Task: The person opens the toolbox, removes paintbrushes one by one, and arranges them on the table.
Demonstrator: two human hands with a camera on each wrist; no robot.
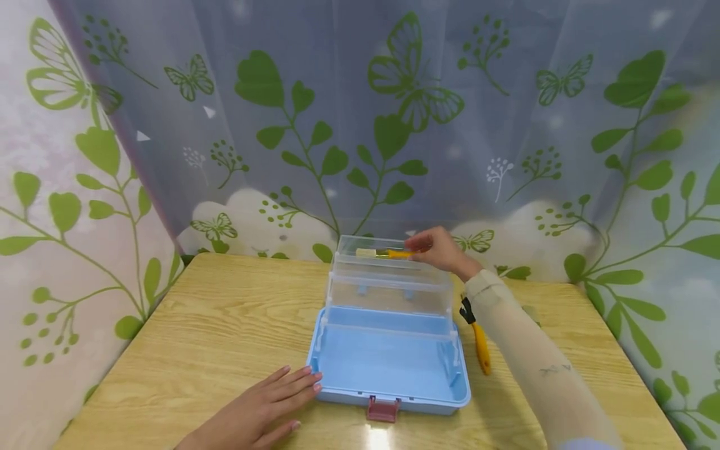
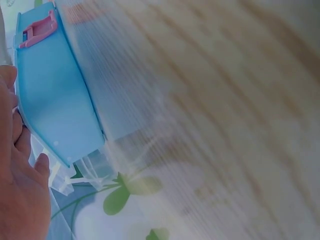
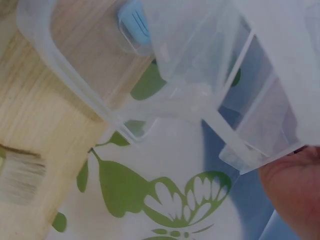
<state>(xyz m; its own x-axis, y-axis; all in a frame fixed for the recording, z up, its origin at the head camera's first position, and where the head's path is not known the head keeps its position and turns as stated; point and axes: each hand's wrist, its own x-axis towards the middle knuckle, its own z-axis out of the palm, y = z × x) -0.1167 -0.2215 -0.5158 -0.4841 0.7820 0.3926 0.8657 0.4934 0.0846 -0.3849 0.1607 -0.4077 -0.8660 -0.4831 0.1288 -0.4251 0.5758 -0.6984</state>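
A light blue box stands open on the table, with clear tiered trays raised at its back and a maroon latch in front. My right hand pinches a paintbrush by its yellow handle at the top tray; the pale bristles point left. In the right wrist view, only part of that hand shows beside the clear tray, and the held brush is hidden. My left hand lies with straight fingers against the box's front left corner. The left wrist view shows it beside the blue box wall.
To the right of the box lies a yellow-handled tool with a black head. Pale brush bristles show over the table in the right wrist view. Behind the wooden table hangs a curtain with leaves and butterflies.
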